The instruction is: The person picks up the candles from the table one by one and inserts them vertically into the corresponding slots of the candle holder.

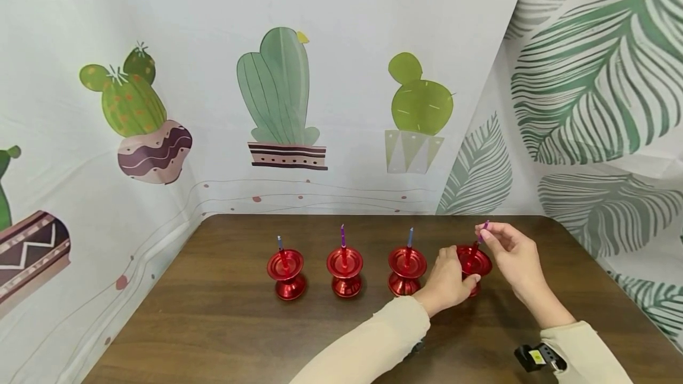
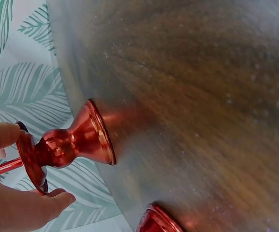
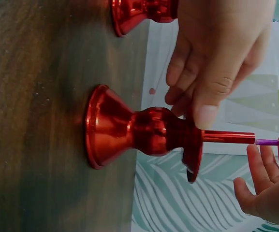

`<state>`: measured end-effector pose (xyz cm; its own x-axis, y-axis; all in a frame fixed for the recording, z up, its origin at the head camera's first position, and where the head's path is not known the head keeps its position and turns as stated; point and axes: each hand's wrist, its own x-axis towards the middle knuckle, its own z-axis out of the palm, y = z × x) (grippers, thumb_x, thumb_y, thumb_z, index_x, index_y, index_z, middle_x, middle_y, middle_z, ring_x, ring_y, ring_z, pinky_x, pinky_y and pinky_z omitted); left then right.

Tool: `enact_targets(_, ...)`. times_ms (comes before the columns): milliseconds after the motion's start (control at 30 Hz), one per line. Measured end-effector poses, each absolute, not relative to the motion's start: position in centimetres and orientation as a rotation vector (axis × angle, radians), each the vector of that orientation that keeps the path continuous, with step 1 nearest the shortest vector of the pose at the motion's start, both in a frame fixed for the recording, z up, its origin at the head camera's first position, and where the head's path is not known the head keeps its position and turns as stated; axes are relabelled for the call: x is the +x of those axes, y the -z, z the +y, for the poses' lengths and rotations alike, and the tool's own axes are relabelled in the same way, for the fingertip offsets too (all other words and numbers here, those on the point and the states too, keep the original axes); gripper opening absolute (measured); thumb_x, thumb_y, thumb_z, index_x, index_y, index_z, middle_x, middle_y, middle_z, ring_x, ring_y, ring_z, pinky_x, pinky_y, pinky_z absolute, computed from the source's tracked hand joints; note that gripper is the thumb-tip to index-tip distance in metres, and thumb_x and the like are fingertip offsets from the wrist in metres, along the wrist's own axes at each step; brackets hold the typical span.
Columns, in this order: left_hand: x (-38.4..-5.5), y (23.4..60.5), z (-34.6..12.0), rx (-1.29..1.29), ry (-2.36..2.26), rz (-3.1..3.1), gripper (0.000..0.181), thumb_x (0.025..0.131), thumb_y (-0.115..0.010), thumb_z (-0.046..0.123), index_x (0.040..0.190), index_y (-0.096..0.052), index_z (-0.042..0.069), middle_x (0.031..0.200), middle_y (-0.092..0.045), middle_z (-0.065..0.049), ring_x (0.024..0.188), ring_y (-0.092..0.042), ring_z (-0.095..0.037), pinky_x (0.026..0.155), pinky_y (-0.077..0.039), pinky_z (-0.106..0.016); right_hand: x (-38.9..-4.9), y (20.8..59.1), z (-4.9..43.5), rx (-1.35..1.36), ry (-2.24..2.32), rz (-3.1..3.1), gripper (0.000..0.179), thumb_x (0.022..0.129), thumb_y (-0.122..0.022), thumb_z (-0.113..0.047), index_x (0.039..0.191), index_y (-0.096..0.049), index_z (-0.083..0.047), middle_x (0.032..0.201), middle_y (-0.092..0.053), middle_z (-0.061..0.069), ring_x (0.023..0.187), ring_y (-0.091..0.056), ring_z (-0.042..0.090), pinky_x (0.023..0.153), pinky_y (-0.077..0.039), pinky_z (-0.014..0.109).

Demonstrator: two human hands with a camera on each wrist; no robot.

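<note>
My left hand (image 1: 447, 280) grips the dish rim of the rightmost red metal candle holder (image 1: 480, 264), thumb on the near side and fingers on the far side. The holder stands upright on its flared base, plain in the right wrist view. Above it, my right hand (image 1: 514, 253) pinches a thin purple candle (image 3: 267, 142) between thumb and fingers. The candle's lower end is at the mouth of the holder's upright red tube (image 3: 229, 137). In the left wrist view the holder's stem and base (image 2: 64, 147) show beyond my left fingers.
Left of the hands, three more red holders stand in a row: one with a blue candle (image 1: 410, 237), one with a purple candle (image 1: 343, 236), one with another blue candle (image 1: 280, 243). They stand on a brown wooden table (image 1: 224, 325). A printed cloth (image 1: 352, 105) hangs behind.
</note>
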<state>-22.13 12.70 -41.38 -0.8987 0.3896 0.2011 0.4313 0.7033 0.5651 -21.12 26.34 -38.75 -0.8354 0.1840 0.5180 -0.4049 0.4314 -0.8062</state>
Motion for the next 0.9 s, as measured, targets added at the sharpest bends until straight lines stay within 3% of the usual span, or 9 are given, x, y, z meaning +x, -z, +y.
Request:
enact_targets(267, -22.1, 41.5, 12.9, -0.706, 0.949, -2.839, 0.060, 0.086, -0.072, 0.031, 0.132, -0.046, 0.002, 0.120, -0.053, -0.005, 0.110, -0.052, -0.011, 0.093, -0.047, -0.021, -21.2, 39.8, 26.3, 0.116, -1.397, -2.179, 0.023, 0.092, -0.065, -0.010, 0.108, -0.065, 0.007, 0.096, -0.069, -0.015, 0.083, -0.060, -0.009, 0.071, -0.049, 0.007)
enact_targets(500, -22.0, 41.6, 12.9, -0.701, 0.955, -2.842, 0.062, 0.086, -0.072, 0.032, 0.133, -0.046, 0.002, 0.120, -0.053, -0.005, 0.110, -0.053, -0.012, 0.093, -0.047, -0.022, -20.9, 40.4, 26.5, 0.114, -1.450, -2.166, 0.024, 0.089, -0.067, -0.004, 0.106, -0.064, 0.012, 0.092, -0.063, -0.027, 0.084, -0.059, -0.013, 0.072, -0.048, 0.006)
enact_targets(767, -22.0, 41.5, 12.6, -0.678, 0.967, -2.843, 0.062, 0.086, -0.072, 0.032, 0.134, -0.045, 0.002, 0.122, -0.053, -0.006, 0.112, -0.053, -0.013, 0.094, -0.047, -0.023, -20.8, 39.9, 27.2, 0.063, -1.574, -2.213, 0.024, 0.087, -0.072, -0.015, 0.105, -0.071, 0.001, 0.100, -0.067, -0.017, 0.084, -0.061, -0.007, 0.069, -0.052, 0.013)
enact_targets(900, -22.0, 41.6, 12.6, -0.683, 0.950, -2.843, 0.062, 0.086, -0.071, 0.032, 0.134, -0.045, 0.002, 0.122, -0.052, -0.006, 0.112, -0.053, -0.014, 0.095, -0.047, -0.023, -20.8, 40.0, 27.3, 0.074, -1.592, -2.219, 0.031, 0.087, -0.072, -0.014, 0.110, -0.066, 0.007, 0.097, -0.065, -0.023, 0.085, -0.061, -0.008, 0.071, -0.051, 0.011)
